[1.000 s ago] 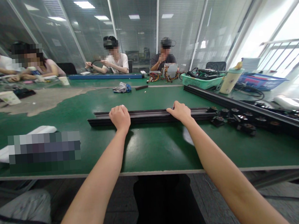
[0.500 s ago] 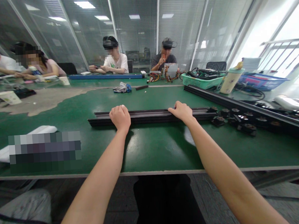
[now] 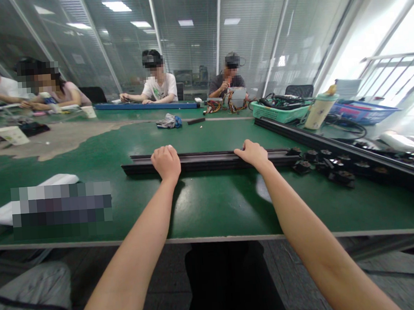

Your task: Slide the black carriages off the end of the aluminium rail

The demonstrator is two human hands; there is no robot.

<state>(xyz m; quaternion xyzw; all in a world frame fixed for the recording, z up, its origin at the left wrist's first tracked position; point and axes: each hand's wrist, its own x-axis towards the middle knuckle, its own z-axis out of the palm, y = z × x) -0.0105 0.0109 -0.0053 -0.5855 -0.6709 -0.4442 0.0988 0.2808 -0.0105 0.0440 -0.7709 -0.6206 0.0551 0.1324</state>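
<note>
A long black channelled rail (image 3: pixel 207 162) lies crosswise on the green table (image 3: pixel 214 206). My left hand (image 3: pixel 167 163) is closed around its left part, fingers curled over the far side. Further right, my right hand (image 3: pixel 252 153) grips the same rail, with the thumb along the top; something small and dark shows at the thumb tip, too small to name. Several small black parts (image 3: pixel 339 176) lie just beyond the rail's right end.
A longer black rail (image 3: pixel 334 146) runs diagonally at the right. Behind it stand a green basket (image 3: pixel 278 113) of cables and a cream bottle (image 3: pixel 320 111). A crumpled cloth (image 3: pixel 169 121) lies ahead; a white object (image 3: pixel 32 198) is at left. People sit across the table.
My right hand has shifted very slightly to the right on the rail. Across the table, the person in white has lowered their hands towards the tabletop.
</note>
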